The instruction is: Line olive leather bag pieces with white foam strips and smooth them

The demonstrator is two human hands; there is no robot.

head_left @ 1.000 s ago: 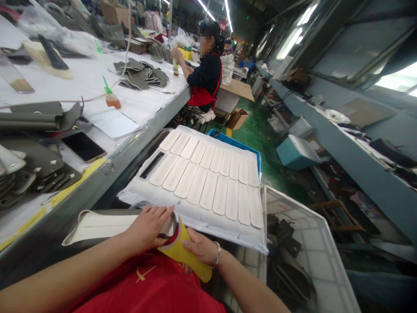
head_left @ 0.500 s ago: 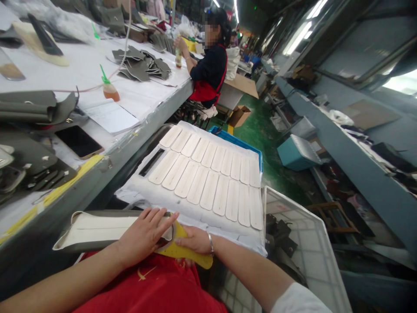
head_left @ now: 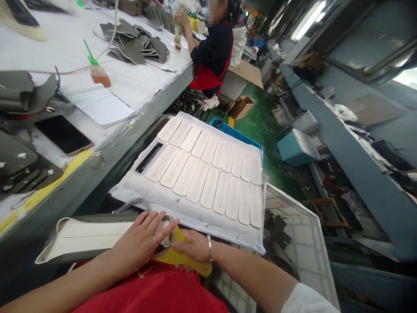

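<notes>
Your right hand pinches the yellow sheet; leftward, the cream-faced panel runs lengthwise beneath your left hand, its grip unclear.

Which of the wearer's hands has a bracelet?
The right hand, holding the yellow piece: a silvery bracelet circles its wrist. The left hand, on the pale piece, has a bare wrist.

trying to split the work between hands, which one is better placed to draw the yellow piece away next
Probably the right hand: it holds the yellow piece, while the left hand lies over the white-topped piece.
</notes>
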